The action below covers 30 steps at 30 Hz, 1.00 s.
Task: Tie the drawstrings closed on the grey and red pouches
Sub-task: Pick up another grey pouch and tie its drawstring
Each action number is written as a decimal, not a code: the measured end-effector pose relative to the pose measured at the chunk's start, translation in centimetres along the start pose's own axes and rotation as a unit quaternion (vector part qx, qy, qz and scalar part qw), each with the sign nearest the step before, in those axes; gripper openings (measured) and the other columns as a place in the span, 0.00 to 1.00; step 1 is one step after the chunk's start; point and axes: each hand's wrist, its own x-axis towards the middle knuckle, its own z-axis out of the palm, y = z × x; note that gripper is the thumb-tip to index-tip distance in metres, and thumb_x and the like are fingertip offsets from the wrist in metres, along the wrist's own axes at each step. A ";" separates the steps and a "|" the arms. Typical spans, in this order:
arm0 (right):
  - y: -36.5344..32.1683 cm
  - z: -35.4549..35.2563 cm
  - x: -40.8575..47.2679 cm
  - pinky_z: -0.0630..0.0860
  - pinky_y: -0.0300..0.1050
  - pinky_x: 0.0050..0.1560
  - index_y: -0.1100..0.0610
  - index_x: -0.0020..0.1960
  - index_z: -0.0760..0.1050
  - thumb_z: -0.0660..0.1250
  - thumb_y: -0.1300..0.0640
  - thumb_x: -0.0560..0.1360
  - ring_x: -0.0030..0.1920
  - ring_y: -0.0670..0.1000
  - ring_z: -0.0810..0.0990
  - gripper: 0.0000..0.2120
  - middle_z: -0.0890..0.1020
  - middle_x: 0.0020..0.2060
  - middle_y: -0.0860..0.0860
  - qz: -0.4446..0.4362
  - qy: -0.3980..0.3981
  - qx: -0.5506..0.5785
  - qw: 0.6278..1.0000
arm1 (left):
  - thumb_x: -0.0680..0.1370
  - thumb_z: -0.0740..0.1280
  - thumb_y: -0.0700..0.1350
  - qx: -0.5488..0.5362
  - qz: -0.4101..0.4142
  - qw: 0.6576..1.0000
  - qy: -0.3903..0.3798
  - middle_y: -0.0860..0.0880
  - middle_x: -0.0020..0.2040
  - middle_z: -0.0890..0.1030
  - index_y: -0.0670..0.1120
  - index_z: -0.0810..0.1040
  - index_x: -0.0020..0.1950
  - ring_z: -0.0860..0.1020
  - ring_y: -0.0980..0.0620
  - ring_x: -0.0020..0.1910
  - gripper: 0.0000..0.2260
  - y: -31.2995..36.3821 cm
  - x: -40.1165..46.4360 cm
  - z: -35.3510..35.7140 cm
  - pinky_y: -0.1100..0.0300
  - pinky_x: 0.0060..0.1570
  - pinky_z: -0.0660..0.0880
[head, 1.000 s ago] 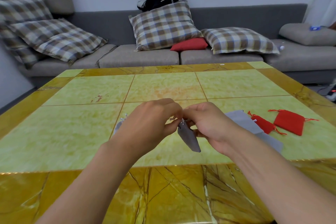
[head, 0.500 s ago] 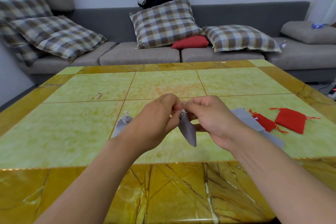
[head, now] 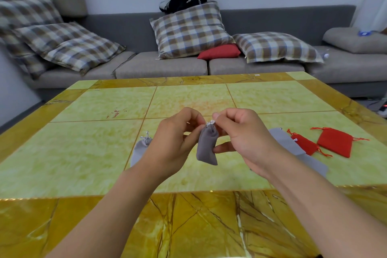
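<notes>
Grey pouch (head: 207, 146) between both hands

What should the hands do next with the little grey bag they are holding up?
Probably pull the two string ends apart to snug the knot. The left hand and right hand each pinch the silver drawstring at the gathered neck of the grey pouch, which hangs above the table. Whether the knot is finished is too small to tell.

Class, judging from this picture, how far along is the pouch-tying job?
Done: one grey pouch lies cinched at the left. In hand: left hand and right hand pinch the drawstring of a gathered grey pouch. Left: flat grey pouches and two red pouches, still open.
</notes>
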 end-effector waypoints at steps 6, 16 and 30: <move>0.2 0.5 0.0 0.80 0.44 0.32 0.71 0.46 0.76 0.63 0.59 0.82 0.38 0.53 0.83 0.14 0.83 0.43 0.65 -0.024 0.021 -0.012 0.999 | 0.78 0.70 0.42 0.104 0.098 0.987 0.078 0.54 0.44 0.85 0.47 0.86 0.52 0.81 0.58 0.43 0.06 -0.3 -0.1 0.2 0.64 0.41 0.77; 0.4 0.8 0.1 0.81 0.47 0.33 0.69 0.44 0.77 0.62 0.60 0.82 0.35 0.53 0.85 0.13 0.82 0.40 0.63 -0.060 0.055 -0.027 0.996 | 0.79 0.63 0.50 0.166 0.098 0.973 0.130 0.52 0.42 0.83 0.45 0.82 0.49 0.78 0.55 0.38 0.12 -0.2 0.2 0.2 0.60 0.38 0.76; 0.7 1.5 0.1 0.82 0.48 0.33 0.65 0.44 0.77 0.62 0.59 0.82 0.33 0.52 0.84 0.13 0.82 0.37 0.59 -0.103 0.107 -0.067 0.987 | 0.78 0.71 0.41 0.132 0.090 0.978 0.137 0.57 0.40 0.80 0.43 0.83 0.47 0.79 0.60 0.40 0.02 -0.3 0.4 -0.2 0.71 0.39 0.75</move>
